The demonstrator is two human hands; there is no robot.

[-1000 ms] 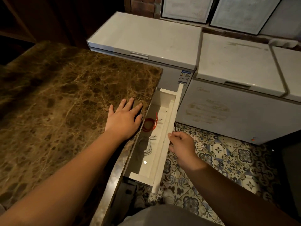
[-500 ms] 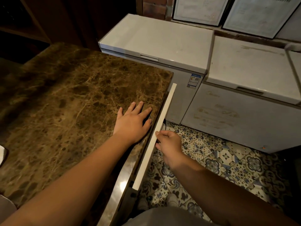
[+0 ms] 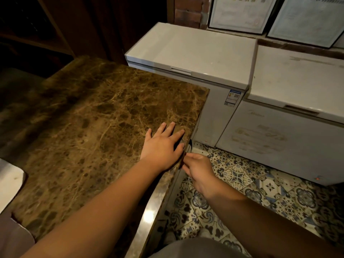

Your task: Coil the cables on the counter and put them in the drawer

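My left hand (image 3: 163,146) lies flat with fingers spread on the brown marble counter (image 3: 96,138), close to its right edge. My right hand (image 3: 199,170) hangs just beside that edge, below the counter top, fingers loosely curled and holding nothing. The drawer is pushed in under the counter and its front is hidden from this angle. No cables show on the counter or anywhere else in view.
Two white chest freezers (image 3: 189,53) (image 3: 290,108) stand beyond and to the right of the counter. Patterned tiles (image 3: 242,183) cover the floor to the right. A white object (image 3: 9,183) pokes in at the counter's left edge.
The drawer, open a second ago with coiled cables inside, has been pushed fully in by my right hand, which now sits off its front. My left hand stayed flat on the counter.
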